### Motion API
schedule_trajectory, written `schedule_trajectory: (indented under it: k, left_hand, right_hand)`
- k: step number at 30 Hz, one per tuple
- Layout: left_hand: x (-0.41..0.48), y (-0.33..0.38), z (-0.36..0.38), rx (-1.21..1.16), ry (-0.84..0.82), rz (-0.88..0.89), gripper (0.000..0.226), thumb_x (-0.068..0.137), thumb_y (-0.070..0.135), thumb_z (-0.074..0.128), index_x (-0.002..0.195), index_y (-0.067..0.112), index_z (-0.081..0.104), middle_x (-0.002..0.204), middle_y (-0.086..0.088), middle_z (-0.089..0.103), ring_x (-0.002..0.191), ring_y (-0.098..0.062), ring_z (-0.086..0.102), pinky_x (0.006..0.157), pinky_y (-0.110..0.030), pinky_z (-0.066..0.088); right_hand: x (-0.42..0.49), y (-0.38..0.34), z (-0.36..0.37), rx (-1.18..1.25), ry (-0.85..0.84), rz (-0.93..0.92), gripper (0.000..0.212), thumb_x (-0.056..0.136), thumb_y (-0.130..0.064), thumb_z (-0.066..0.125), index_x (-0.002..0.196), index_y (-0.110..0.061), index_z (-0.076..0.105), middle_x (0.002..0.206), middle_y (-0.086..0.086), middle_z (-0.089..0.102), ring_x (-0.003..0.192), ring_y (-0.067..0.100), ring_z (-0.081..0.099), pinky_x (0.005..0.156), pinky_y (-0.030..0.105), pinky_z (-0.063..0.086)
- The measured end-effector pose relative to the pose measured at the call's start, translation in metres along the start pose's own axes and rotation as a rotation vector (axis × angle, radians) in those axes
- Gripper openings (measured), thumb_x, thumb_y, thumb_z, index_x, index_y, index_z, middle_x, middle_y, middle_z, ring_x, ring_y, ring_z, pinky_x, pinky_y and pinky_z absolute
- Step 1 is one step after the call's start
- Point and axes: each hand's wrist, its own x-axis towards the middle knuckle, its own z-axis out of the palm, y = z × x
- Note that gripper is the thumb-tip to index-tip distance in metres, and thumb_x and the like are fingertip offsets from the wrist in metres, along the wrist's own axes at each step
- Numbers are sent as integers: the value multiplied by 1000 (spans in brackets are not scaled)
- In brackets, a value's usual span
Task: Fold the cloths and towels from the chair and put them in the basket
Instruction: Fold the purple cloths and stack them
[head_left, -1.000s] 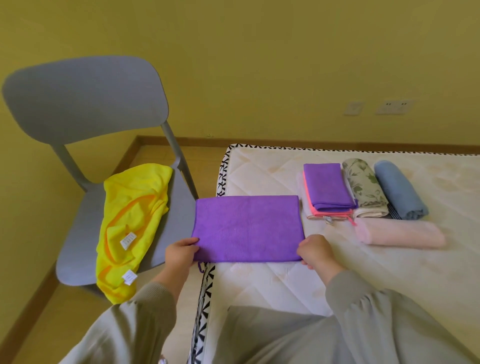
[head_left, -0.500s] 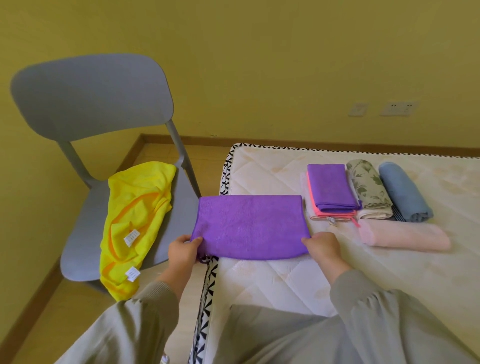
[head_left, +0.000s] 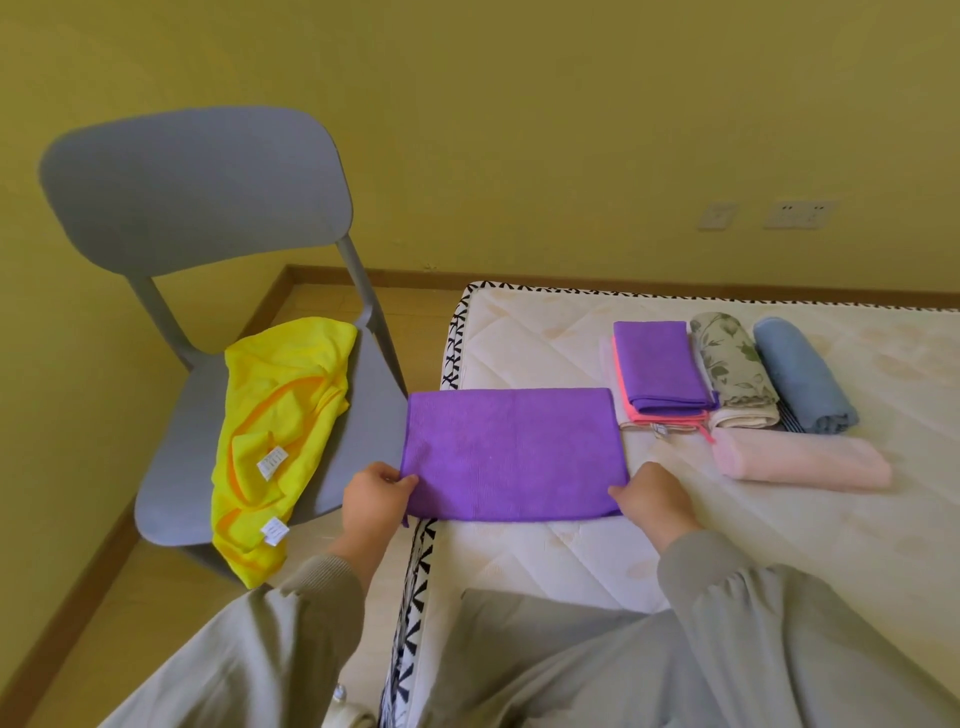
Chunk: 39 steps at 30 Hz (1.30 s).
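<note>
On the far left, the grey plastic chair (head_left: 192, 192) holds one crumpled yellow microfibre cloth with orange trim (head_left: 280, 426), draped over the seat and hanging past its front edge; it has not been folded.

Just right of the chair, the person's left hand (head_left: 376, 493) pinches the near left corner of a purple microfibre cloth (head_left: 511, 452). This cloth lies flat as a wide rectangle across the corner of the white quilted mattress (head_left: 571, 551). It looks half folded, so another fold is probably needed. The right hand (head_left: 652, 496) pinches the near right corner of the same cloth, fingers curled under the edge.

Farther right on the mattress lie the finished pieces:
- a small folded purple cloth (head_left: 662, 364) stacked on a pink-edged one
- a rolled floral towel (head_left: 730, 364) just beside that stack
- a rolled blue towel (head_left: 800, 379) next to the floral one
- a rolled pale pink towel (head_left: 800, 462) lying crosswise in front of them

No basket is in view, so nothing appears to have been put in it yet. Roughly half the work seems to be left: one cloth in hand, one on the chair, then loading everything.
</note>
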Motion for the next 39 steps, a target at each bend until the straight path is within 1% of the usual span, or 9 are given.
schedule_trajectory:
  k: [6,10,14,19,22,29,33,36,39]
  left_hand:
    - [4,6,-3,30,-69,10,24,84,33,68,70,17,57,65,1,55,58,-13,52,48,-24,40]
    - [10,18,-7,-228,-88,-14,28,88,22,65,67,8,54,70,-11,52,67,-25,50,75,-46,54]
    - [12,31,-13,-569,-103,-25,20,93,16,59,75,10,55,75,-8,54,71,-21,54,78,-43,55]
    - [-2,4,-6,-378,-136,-150,22,92,15,60,72,11,54,79,-10,56,72,-25,59,63,-38,57]
    - [-7,-6,0,-424,-157,-245,23,92,18,60,71,11,52,81,-8,55,70,-23,59,51,-29,51]
    - [-7,0,0,-374,-159,-230,16,93,21,59,83,9,59,88,-12,60,64,-21,61,51,-28,53]
    - [-7,-2,2,11,-72,-10,27,95,21,55,119,9,57,111,-11,61,94,-28,61,81,-37,53]
    - [-8,4,9,210,57,338,36,95,19,50,131,12,51,132,-10,51,119,-27,48,99,-39,42]
    - [-5,22,22,460,6,623,44,98,23,43,141,16,42,148,-9,37,137,-29,30,112,-40,26]
  right_hand:
    - [6,3,-3,162,-22,72,29,77,-17,69,60,-9,46,54,6,50,53,24,51,50,25,36]
    - [9,-8,-7,512,-1,7,24,82,-12,65,64,-3,52,59,12,51,56,23,50,53,37,46]
    - [12,-16,-14,873,120,-130,12,88,-5,59,79,3,57,77,13,52,74,22,51,69,43,50]
    - [13,7,2,677,-118,177,16,86,-4,60,74,-8,50,76,10,59,55,22,59,50,28,43]
    - [14,10,4,503,-23,140,20,83,-8,61,67,-8,50,62,11,59,52,26,62,45,27,43]
    - [9,9,2,319,24,54,25,84,-13,64,64,-7,51,72,18,59,83,39,67,70,42,51]
    - [-1,2,0,3,78,-11,17,86,-14,58,99,-3,56,103,18,63,99,35,60,74,32,43]
    - [-7,-18,1,21,269,-287,28,88,-10,54,115,-2,54,118,16,56,110,33,52,89,36,42]
    - [-10,-43,13,-60,261,-582,35,92,-14,50,126,-6,51,130,13,51,121,28,45,101,35,35]
